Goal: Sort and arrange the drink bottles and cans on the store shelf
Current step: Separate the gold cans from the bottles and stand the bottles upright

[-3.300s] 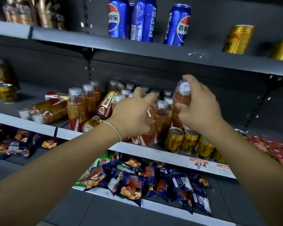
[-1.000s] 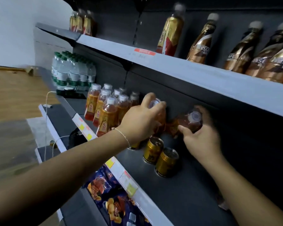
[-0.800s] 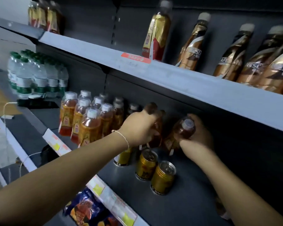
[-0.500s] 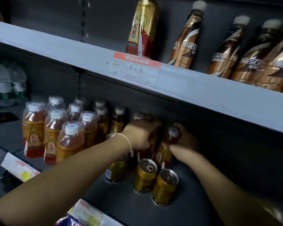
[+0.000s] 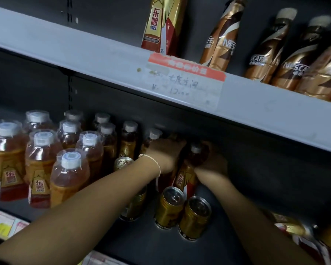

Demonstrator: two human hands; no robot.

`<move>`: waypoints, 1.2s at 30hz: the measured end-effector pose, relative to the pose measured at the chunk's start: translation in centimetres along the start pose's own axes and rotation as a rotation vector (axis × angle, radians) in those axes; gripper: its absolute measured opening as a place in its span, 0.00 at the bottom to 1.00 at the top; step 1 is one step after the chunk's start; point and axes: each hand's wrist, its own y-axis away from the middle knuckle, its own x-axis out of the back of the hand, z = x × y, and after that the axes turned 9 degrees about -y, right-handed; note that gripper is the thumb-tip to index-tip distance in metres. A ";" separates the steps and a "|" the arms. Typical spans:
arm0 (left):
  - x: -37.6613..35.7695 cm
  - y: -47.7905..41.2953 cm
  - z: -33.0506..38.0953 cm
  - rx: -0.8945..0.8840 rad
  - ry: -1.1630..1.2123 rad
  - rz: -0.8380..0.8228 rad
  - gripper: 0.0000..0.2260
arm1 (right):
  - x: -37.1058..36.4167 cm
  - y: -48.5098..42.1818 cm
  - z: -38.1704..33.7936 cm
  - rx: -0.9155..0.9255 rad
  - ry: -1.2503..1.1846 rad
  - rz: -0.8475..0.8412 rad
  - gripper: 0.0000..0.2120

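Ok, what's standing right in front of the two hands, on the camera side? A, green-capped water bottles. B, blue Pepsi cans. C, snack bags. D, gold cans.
D: two gold cans stand upright side by side just in front of the left hand and the right hand, which both grip orange drink bottles further back.

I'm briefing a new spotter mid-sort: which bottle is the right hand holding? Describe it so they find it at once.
Look at the lower dark shelf, under the red-topped price tag. Directly behind the two front gold cans is an amber bottle. Unlike the rows to its left, the right hand grips it.
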 end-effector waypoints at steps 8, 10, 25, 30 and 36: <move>0.6 3.0 0.6 0.039 0.029 0.020 0.37 | 0.2 1.7 0.2 -0.034 0.121 0.001 0.36; 1.4 4.1 1.0 0.040 0.047 0.050 0.36 | 0.7 1.9 0.1 -0.116 0.078 -0.049 0.33; 1.1 8.5 3.3 -0.164 0.045 -0.432 0.38 | 3.3 9.2 0.1 0.088 0.217 -0.416 0.20; 0.1 8.9 4.6 -0.120 0.027 -0.402 0.37 | 3.6 11.0 1.6 0.100 0.277 -0.610 0.30; -0.9 9.6 5.2 -0.022 0.187 -0.408 0.37 | 4.0 12.1 2.6 0.109 0.207 -0.505 0.32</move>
